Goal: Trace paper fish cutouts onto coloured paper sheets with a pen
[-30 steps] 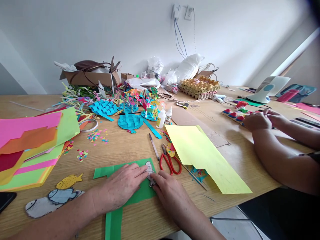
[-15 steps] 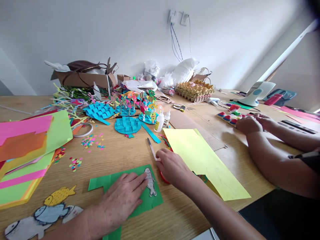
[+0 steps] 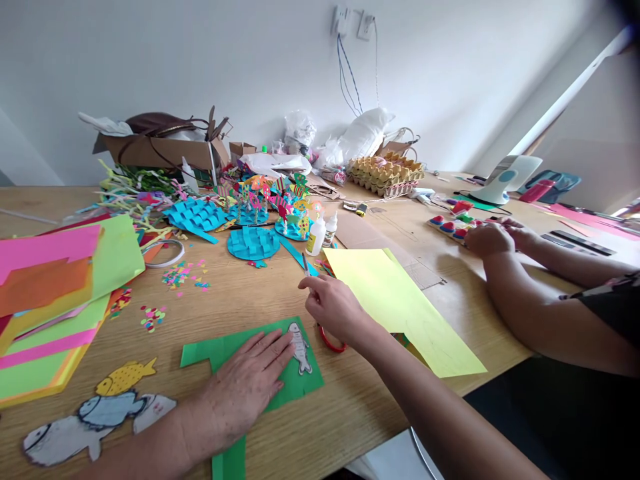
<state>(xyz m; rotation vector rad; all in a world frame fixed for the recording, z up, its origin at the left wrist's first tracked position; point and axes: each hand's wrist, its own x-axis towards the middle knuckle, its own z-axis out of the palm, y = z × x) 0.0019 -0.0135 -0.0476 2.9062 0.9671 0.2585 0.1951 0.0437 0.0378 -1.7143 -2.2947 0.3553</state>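
Observation:
My left hand [image 3: 250, 373] lies flat with fingers stretched on a sheet of green paper [image 3: 235, 342]. Its fingertips touch the edge of a small grey paper fish cutout [image 3: 301, 353] near the sheet's right end. Pinched in my right hand [image 3: 333, 303] is a pen [image 3: 306, 268], its dark end pointing away from me. Just below that hand, the red handle of scissors [image 3: 330, 341] shows on the table; the rest is hidden. A yellow fish cutout [image 3: 125, 378], a bluish one [image 3: 107, 408] and a larger grey one [image 3: 60, 441] lie at the lower left.
Yellow paper [image 3: 390, 287] lies to the right. Stacked coloured sheets [image 3: 45, 293] and a tape roll [image 3: 164, 254] are left. Glue bottles [image 3: 316, 237], blue woven paper [image 3: 254, 243] and egg cartons [image 3: 385, 175] stand farther back. Another person's hands [image 3: 493, 240] work at the right.
My right hand has closed on the pen and moved slightly away from me, lifting it off the table. My left hand stays on the green paper. The view has shifted a little.

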